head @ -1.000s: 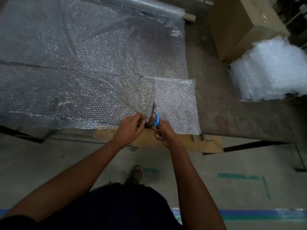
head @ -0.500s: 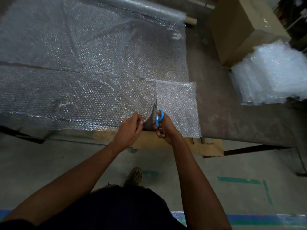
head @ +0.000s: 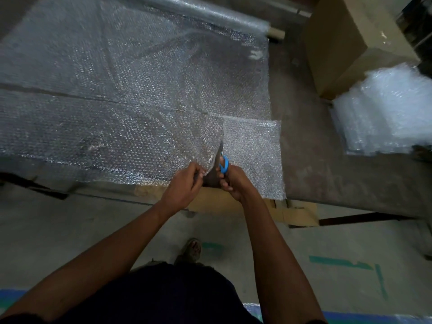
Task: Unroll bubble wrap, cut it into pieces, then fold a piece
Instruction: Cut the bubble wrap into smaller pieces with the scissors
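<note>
I see the tabletop (head: 327,160), a dark, worn, mottled slab, carrying nearly everything. Across it lies the bubble wrap sheet (head: 117,94), clear, dimpled and glinting, spread flat from the roll (head: 210,12) at its far edge to the near edge of the tabletop. Right of the sheet stands a plain brown cardboard box (head: 346,43), and just nearer than the box a thick stack of cut pieces (head: 385,113), pale and blurred. At the sheet's near right corner is a whiter, denser-looking rectangular piece (head: 252,155), its near end hanging past the tabletop edge.

My left hand (head: 184,185) pinches the sheet's near edge just left of the cut, fingers curled on the film and lifting it slightly. My right hand (head: 233,181) is wrapped around the scissors (head: 223,163), fingers through the bright blue loop handle, the dark blade pointing away from me into the sheet along the piece's left side.

Compared with a second ago, the scissors have moved further from the near edge into the sheet, the slit behind them is longer and gapes dark between my hands, and both hands have travelled forward with it. Sheet, roll, box and stack lie as before.
</note>
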